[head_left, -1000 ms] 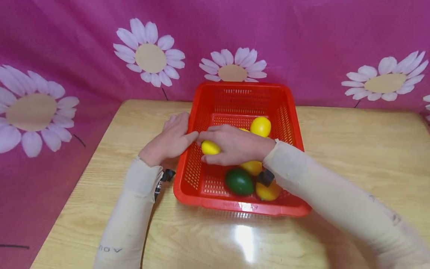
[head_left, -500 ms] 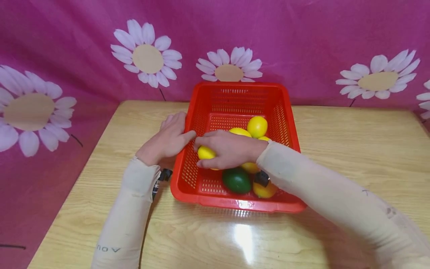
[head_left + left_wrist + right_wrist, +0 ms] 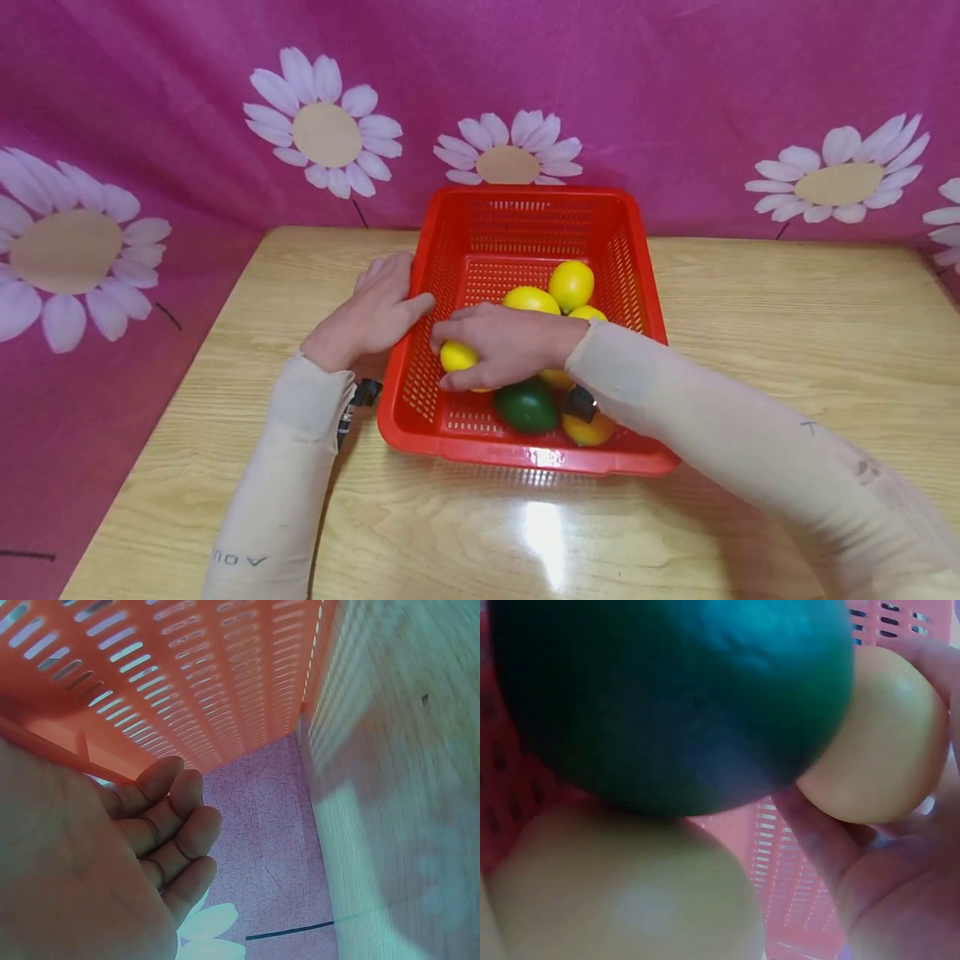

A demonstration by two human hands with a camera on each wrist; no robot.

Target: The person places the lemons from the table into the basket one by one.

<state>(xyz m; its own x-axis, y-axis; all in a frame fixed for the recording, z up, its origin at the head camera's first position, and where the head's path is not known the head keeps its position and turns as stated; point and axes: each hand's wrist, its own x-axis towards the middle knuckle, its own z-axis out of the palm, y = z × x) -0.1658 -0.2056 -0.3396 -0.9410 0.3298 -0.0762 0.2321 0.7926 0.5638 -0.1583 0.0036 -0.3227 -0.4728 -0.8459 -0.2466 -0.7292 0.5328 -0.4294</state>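
My right hand (image 3: pixel 502 342) reaches into a red plastic basket (image 3: pixel 525 454) and grips a yellow lemon (image 3: pixel 458 356) between thumb and fingers. In the right wrist view the lemon (image 3: pixel 885 742) lies against the palm side, partly behind a dark green, avocado-shaped fruit (image 3: pixel 675 705). That green fruit (image 3: pixel 527 406) sits near the basket's front wall. My left hand (image 3: pixel 371 312) holds the basket's left rim, thumb over the top. In the left wrist view its curled fingers (image 3: pixel 196 831) are at the outer side of the rim; the thumb is hidden.
More yellow lemons (image 3: pixel 572 285) lie towards the basket's back right, and an orange-yellow fruit (image 3: pixel 587 429) near its front, partly covered by the right wrist's black camera (image 3: pixel 581 403). The basket stands on a wooden table (image 3: pixel 787 333) before a pink flowered cloth (image 3: pixel 637 92).
My right hand has moved slightly towards the basket's front with the lemon, uncovering more of the yellow lemons behind it. The left hand stays at the rim; the head view has shifted a little.
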